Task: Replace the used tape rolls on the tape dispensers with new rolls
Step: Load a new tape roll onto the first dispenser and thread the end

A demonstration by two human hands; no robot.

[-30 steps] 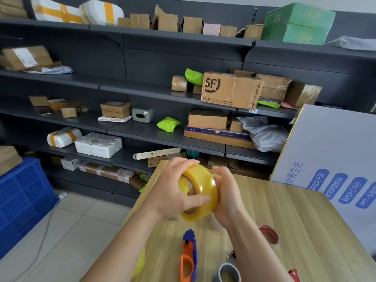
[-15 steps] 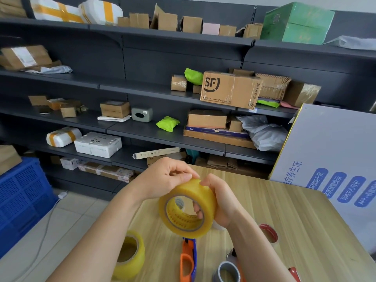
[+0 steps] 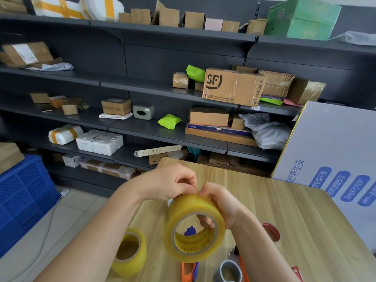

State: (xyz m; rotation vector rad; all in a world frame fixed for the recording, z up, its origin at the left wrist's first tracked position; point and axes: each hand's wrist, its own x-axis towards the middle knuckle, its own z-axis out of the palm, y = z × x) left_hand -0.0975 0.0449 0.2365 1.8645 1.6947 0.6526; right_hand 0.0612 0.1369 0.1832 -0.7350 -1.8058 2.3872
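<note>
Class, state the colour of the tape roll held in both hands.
Translucent yellow; the tape roll shows best in the head view, the only one.

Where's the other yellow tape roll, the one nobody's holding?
Head view: the spare yellow roll sits near the left edge of the wooden table, lower left of the held roll.

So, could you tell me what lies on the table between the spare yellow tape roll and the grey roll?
In the head view, the orange tape dispenser lies between them, partly hidden by the held roll.
</note>
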